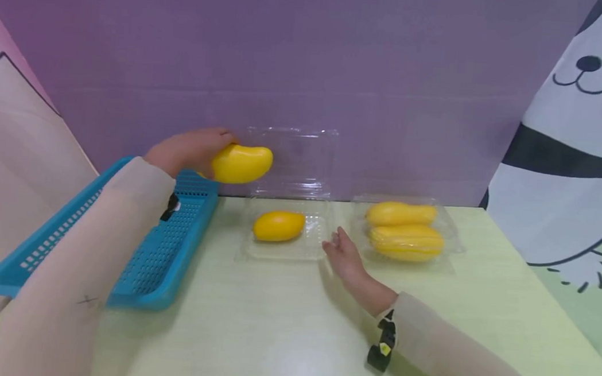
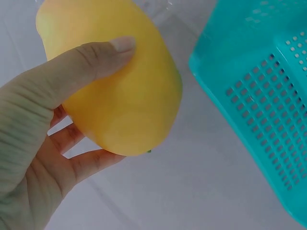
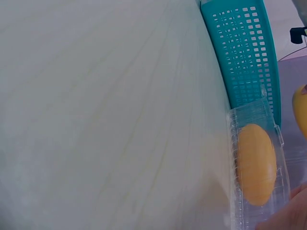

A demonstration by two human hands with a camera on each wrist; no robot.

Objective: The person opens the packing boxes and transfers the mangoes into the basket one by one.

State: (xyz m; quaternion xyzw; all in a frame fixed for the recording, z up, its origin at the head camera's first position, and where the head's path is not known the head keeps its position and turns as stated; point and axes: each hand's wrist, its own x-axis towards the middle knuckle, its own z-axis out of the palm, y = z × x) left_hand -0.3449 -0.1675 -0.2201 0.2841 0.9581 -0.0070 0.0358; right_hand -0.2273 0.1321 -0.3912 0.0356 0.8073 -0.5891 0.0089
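Note:
My left hand (image 1: 194, 150) grips a yellow mango (image 1: 242, 164) in the air, between the blue basket and the clear plastic box. In the left wrist view the thumb (image 2: 96, 62) lies across the mango, with the other fingers beneath it. Another yellow mango (image 1: 278, 226) lies in the left half of the clear box (image 1: 286, 252), whose lid (image 1: 308, 154) stands raised at the back. At the box's right edge is my right hand (image 1: 347, 260), its fingers relaxed and holding nothing. The right wrist view catches only part of that hand, beside the box.
A blue perforated basket (image 1: 182, 273) stands on the left of the table, partly behind my left sleeve. To the right, a second clear box (image 1: 455, 243) contains two long yellow fruits (image 1: 406, 241). A purple backdrop (image 1: 309, 50) rises behind the table's far edge.

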